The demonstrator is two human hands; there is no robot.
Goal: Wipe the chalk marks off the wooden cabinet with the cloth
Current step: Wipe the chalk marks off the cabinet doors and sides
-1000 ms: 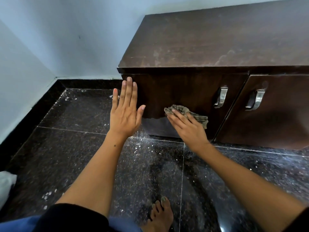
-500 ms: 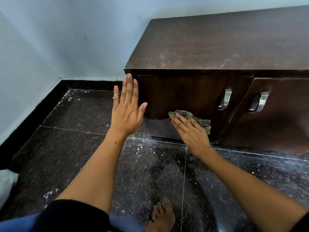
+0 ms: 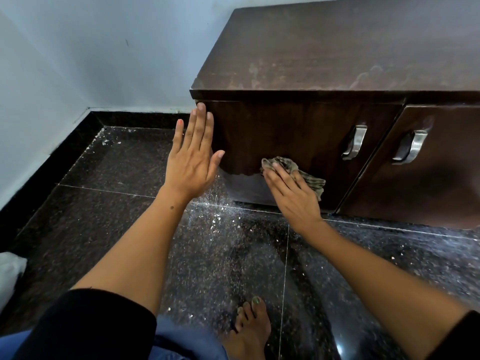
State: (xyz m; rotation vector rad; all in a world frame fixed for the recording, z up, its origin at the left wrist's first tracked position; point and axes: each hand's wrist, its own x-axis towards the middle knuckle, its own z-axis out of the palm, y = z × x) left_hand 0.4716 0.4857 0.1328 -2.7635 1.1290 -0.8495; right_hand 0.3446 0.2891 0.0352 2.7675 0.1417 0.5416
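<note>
No text, label, brand, number or sign can be read anywhere on or around the wooden cabinet [image 3: 324,55].

Black sleeves [image 3: 85,323], blue trousers [image 3: 187,341]

My crumpled grey-brown cloth [image 3: 298,172] lies pressed against the lower front of the dark wooden cabinet [image 3: 298,131] — just right of a pale chalk patch [image 3: 244,185] hazing the door's bottom left corner.
</note>
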